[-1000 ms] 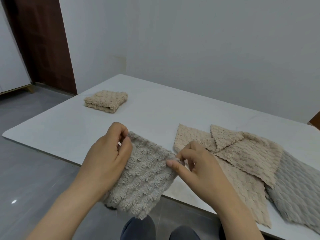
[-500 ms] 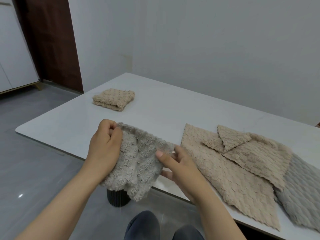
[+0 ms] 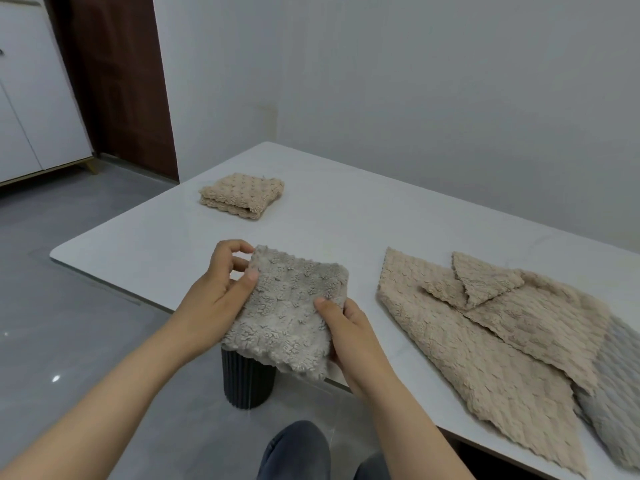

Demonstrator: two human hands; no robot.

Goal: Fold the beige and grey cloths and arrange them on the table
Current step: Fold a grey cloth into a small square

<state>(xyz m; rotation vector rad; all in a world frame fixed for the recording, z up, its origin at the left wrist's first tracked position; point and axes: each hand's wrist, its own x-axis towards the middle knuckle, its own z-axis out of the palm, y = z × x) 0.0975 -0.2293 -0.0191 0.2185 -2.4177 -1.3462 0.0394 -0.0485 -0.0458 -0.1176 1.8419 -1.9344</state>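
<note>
Nearest, a pair of knees in dark trousers point(image 3: 294, 448) shows at the bottom edge. Above them, both hands hold a folded grey cloth point(image 3: 287, 306) over the near edge of the white worktop point(image 3: 346, 230). The left hand point(image 3: 214, 299) pinches the cloth's left edge, thumb on top and fingers curled at the far corner. The right hand point(image 3: 349, 330) pinches its right edge, thumb on top and fingers underneath. Below the cloth stands a dark ribbed leg point(image 3: 247, 379). To the right lie two unfolded beige cloths point(image 3: 467, 358) overlapping each other, with an unfolded grey cloth point(image 3: 616, 393) partly under them at the frame edge. Farther off, toward the far left corner, a folded beige cloth point(image 3: 242, 197) rests well apart from both hands.
</note>
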